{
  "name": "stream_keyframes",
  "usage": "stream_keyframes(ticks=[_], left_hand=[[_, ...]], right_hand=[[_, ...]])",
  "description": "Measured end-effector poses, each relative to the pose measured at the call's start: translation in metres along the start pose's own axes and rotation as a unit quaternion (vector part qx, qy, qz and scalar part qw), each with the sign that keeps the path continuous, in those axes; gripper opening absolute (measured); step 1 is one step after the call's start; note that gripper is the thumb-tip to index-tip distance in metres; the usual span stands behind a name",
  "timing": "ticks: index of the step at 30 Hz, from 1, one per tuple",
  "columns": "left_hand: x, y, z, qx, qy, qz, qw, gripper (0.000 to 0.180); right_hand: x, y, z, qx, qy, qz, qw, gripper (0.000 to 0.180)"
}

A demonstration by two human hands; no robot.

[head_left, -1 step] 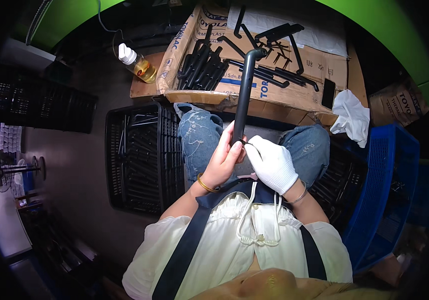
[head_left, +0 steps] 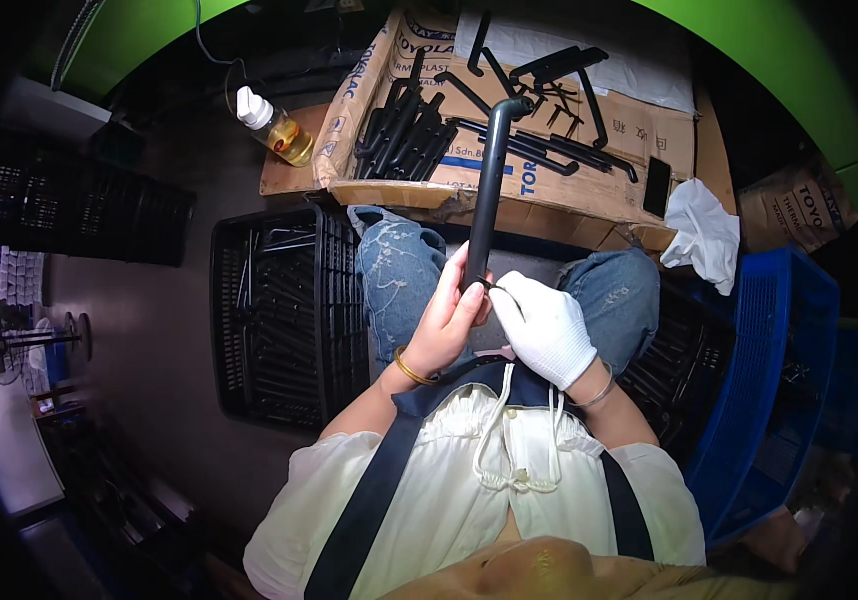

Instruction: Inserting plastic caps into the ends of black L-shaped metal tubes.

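My bare left hand (head_left: 449, 318) is wrapped round the lower part of a long black rod-like handle (head_left: 489, 190). The handle points away from me, and its far end bends to the right over the cardboard. On my right hand (head_left: 546, 325) is a white knitted glove. Its thumb and fingers pinch a thin dark strip (head_left: 486, 284) at the handle's near end; what the strip is, I cannot make out. Ahead, a pile of black handles (head_left: 404, 135) lies at the left of an opened cardboard box (head_left: 639, 130), with several more bent ones to its right.
A black crate (head_left: 339, 310) full of black parts stands left of my knees. On the right are a blue crate (head_left: 779, 350), a dark phone (head_left: 657, 187) and a crumpled white cloth (head_left: 701, 232). A bottle of yellow liquid (head_left: 289, 140) stands at the back left.
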State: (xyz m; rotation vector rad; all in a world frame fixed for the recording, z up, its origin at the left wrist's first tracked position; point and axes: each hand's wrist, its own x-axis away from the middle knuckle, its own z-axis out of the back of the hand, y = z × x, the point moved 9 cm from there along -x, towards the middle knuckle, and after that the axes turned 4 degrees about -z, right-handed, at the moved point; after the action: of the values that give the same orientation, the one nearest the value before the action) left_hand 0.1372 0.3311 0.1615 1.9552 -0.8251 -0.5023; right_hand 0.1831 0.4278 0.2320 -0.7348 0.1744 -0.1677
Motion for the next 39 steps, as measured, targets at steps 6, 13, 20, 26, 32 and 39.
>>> stream_keyframes(ticks=[6, 13, 20, 26, 32, 39], left_hand=[[0.0, -0.001, 0.001, -0.005, 0.009, -0.006, 1.0, 0.056], [0.0, 0.01, -0.002, -0.136, 0.027, -0.04, 0.99, 0.054], [0.002, 0.011, -0.004, -0.24, 0.07, -0.084, 0.965, 0.05], [0.002, 0.001, 0.003, -0.109, 0.114, -0.066, 0.985, 0.041], [0.011, -0.032, -0.036, 0.41, -0.049, 0.253, 0.875, 0.041], [-0.005, -0.033, -0.015, -0.079, 0.001, 0.041, 0.996, 0.039]], right_hand=[[0.0, 0.001, -0.001, 0.011, -0.005, 0.009, 1.0, 0.017], [0.0, 0.006, -0.009, 0.043, -0.091, -0.039, 0.994, 0.012], [0.006, 0.009, -0.027, 0.101, -0.045, 0.035, 0.993, 0.02], [0.008, 0.005, -0.015, 0.062, 0.02, -0.039, 0.997, 0.017], [-0.01, 0.051, 0.003, -0.261, 0.11, -0.143, 0.948, 0.028], [-0.032, 0.048, 0.002, -0.078, -0.074, -0.245, 0.964, 0.027]])
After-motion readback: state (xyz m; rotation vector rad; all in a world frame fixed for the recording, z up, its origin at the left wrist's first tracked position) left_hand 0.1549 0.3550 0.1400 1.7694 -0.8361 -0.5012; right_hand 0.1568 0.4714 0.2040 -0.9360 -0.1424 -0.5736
